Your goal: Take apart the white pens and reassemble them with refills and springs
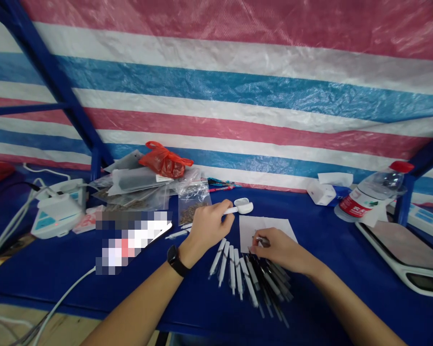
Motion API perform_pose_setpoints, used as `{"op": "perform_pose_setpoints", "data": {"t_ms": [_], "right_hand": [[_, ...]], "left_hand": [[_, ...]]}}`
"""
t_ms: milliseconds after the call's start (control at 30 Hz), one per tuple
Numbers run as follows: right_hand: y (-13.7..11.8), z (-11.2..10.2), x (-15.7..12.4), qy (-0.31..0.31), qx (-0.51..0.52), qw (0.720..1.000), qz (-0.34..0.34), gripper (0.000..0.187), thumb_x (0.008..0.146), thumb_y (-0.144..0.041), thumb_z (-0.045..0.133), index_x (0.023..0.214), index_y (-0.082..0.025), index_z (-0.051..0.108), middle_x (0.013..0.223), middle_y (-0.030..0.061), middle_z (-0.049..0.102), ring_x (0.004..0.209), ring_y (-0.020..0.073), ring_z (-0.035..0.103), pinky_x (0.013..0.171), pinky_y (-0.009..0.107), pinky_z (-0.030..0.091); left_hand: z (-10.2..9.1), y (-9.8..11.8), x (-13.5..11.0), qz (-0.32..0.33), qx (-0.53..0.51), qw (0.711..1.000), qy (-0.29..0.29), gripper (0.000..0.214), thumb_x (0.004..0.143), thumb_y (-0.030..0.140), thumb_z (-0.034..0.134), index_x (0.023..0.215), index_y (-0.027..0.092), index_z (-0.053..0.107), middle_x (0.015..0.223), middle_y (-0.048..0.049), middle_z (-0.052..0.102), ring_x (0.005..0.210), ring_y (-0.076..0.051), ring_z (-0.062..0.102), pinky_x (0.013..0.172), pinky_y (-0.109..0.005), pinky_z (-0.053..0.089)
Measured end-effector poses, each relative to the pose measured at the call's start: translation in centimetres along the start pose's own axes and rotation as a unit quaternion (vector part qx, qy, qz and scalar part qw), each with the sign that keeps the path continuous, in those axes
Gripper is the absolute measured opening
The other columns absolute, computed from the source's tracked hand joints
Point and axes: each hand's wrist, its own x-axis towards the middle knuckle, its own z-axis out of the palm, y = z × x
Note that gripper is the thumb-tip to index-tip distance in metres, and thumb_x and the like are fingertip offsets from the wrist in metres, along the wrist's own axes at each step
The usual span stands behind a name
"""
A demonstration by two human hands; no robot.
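My left hand (211,221), a dark watch on its wrist, is closed with thumb and forefinger around a short white stick-like piece (231,210). Its far end reaches an open white earbud case (244,206). My right hand (277,247) is closed over the near edge of a white sheet of paper (267,226), pinching a slim dark pen-like piece (261,241); its far part is hidden by the fingers. Below the hands, several white pens (232,269) lie fanned out on the blue table. Several grey and black pens (274,283) overlap beside them, partly under my right hand.
Left are a lit phone (137,242) on a cable, a white power strip (57,211) and clear bags of small brown parts (193,206). A red plastic bag (166,161) lies behind. Right are a plastic bottle (368,194), a white box (321,192) and a scale (404,250).
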Motion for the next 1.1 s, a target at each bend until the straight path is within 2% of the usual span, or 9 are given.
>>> {"op": "perform_pose_setpoints", "data": {"t_ms": [67, 167, 233, 333, 433, 500, 633, 967, 1100], "right_hand": [[0.5, -0.7, 0.0, 0.030, 0.071, 0.996, -0.043, 0.019, 0.082, -0.034, 0.064, 0.073, -0.018, 0.062, 0.061, -0.0051, 0.045, 0.058, 0.0116, 0.040, 0.056, 0.026, 0.030], [0.9, -1.9, -0.3, 0.142, 0.194, 0.966, -0.091, 0.034, 0.080, -0.050, 0.070, 0.074, -0.019, 0.060, 0.059, -0.0065, 0.039, 0.054, 0.0100, 0.032, 0.052, 0.026, 0.026], [1.0, -2.7, -0.7, 0.239, 0.288, 0.920, -0.118, 0.040, 0.076, -0.057, 0.075, 0.075, -0.020, 0.059, 0.056, -0.0083, 0.032, 0.051, 0.0088, 0.026, 0.049, 0.026, 0.022], [0.9, -3.6, -1.3, 0.361, 0.406, 0.820, -0.178, 0.041, 0.074, -0.055, 0.082, 0.074, -0.022, 0.057, 0.052, -0.0106, 0.024, 0.048, 0.0079, 0.020, 0.047, 0.025, 0.022], [0.6, -3.8, -1.8, 0.402, 0.453, 0.761, -0.233, 0.040, 0.079, -0.047, 0.082, 0.069, -0.022, 0.052, 0.050, -0.0111, 0.022, 0.046, 0.0076, 0.017, 0.046, 0.025, 0.024], [0.3, -3.6, -2.1, 0.392, 0.463, 0.754, -0.252, 0.040, 0.083, -0.043, 0.081, 0.068, -0.022, 0.050, 0.049, -0.0110, 0.023, 0.045, 0.0073, 0.017, 0.046, 0.025, 0.025], [-0.1, -2.7, -2.3, 0.364, 0.458, 0.764, -0.271, 0.035, 0.086, -0.042, 0.079, 0.072, -0.021, 0.054, 0.049, -0.0112, 0.026, 0.045, 0.0065, 0.019, 0.047, 0.024, 0.026], [0.4, -1.2, -1.7, 0.377, 0.417, 0.774, -0.289, 0.027, 0.092, -0.043, 0.073, 0.082, -0.023, 0.057, 0.052, -0.0113, 0.028, 0.046, 0.0072, 0.022, 0.049, 0.024, 0.028], [0.9, -0.4, -1.6, 0.353, 0.395, 0.802, -0.276, 0.024, 0.097, -0.042, 0.067, 0.085, -0.024, 0.056, 0.054, -0.0106, 0.028, 0.048, 0.0083, 0.023, 0.049, 0.025, 0.026]], "left_hand": [[-0.2, 0.7, -0.2, -0.010, -0.070, 0.997, -0.014, 0.025, 0.093, 0.028, 0.042, 0.100, 0.021, 0.065, 0.053, 0.0041, 0.051, 0.048, -0.015, 0.050, 0.055, -0.025, 0.029], [-0.3, 2.0, -0.6, -0.022, -0.158, 0.986, -0.052, 0.030, 0.100, 0.036, 0.038, 0.108, 0.020, 0.062, 0.049, 0.0089, 0.034, 0.042, -0.013, 0.040, 0.052, -0.025, 0.025], [-0.1, 2.8, -1.1, -0.012, -0.193, 0.978, -0.082, 0.029, 0.102, 0.037, 0.037, 0.107, 0.019, 0.060, 0.049, 0.0097, 0.030, 0.041, -0.013, 0.038, 0.051, -0.025, 0.023], [0.8, 3.8, -2.0, 0.017, -0.241, 0.959, -0.152, 0.029, 0.105, 0.038, 0.035, 0.104, 0.019, 0.058, 0.050, 0.0101, 0.031, 0.041, -0.011, 0.034, 0.051, -0.025, 0.023], [1.5, 4.7, -2.8, 0.034, -0.274, 0.939, -0.205, 0.028, 0.105, 0.037, 0.035, 0.103, 0.019, 0.056, 0.049, 0.0112, 0.027, 0.040, -0.011, 0.029, 0.050, -0.025, 0.022], [1.7, 5.2, -3.1, 0.038, -0.281, 0.934, -0.218, 0.027, 0.104, 0.036, 0.035, 0.103, 0.019, 0.056, 0.049, 0.0114, 0.025, 0.040, -0.011, 0.029, 0.051, -0.025, 0.023], [1.8, 5.5, -3.2, 0.034, -0.284, 0.931, -0.227, 0.026, 0.104, 0.036, 0.037, 0.103, 0.019, 0.056, 0.050, 0.0111, 0.028, 0.040, -0.011, 0.031, 0.051, -0.026, 0.023], [2.2, 4.7, -2.8, -0.011, -0.258, 0.941, -0.218, 0.029, 0.103, 0.041, 0.035, 0.086, 0.021, 0.048, 0.054, 0.0082, 0.036, 0.046, -0.012, 0.038, 0.054, -0.026, 0.024], [2.0, 4.6, -2.4, -0.028, -0.244, 0.949, -0.197, 0.029, 0.101, 0.041, 0.035, 0.080, 0.022, 0.043, 0.053, 0.0076, 0.038, 0.047, -0.013, 0.040, 0.054, -0.026, 0.025]]}}
